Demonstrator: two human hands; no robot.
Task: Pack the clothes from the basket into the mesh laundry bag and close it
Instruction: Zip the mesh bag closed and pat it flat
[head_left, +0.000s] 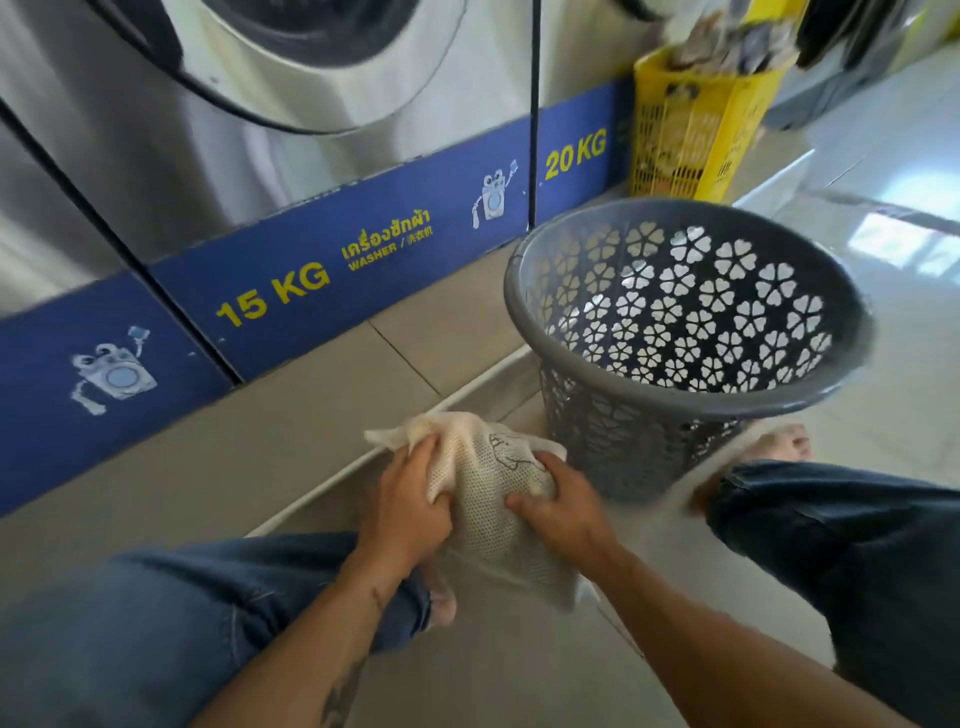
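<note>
On the floor, bag (488, 499): stuffed, cloth showing through the mesh.
Left hand (408, 512): clenched on bag.
Right hand (563, 512): clenched on bag.
Basket (685, 332): apparently empty.
Technique: bunch the mouth tight before closing.

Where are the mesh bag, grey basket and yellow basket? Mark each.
mesh laundry bag (493, 483), head view, on the mesh between the two hands.
grey basket (644, 457), head view, on its outer front wall.
yellow basket (691, 140), head view, on its slotted side wall.
</note>
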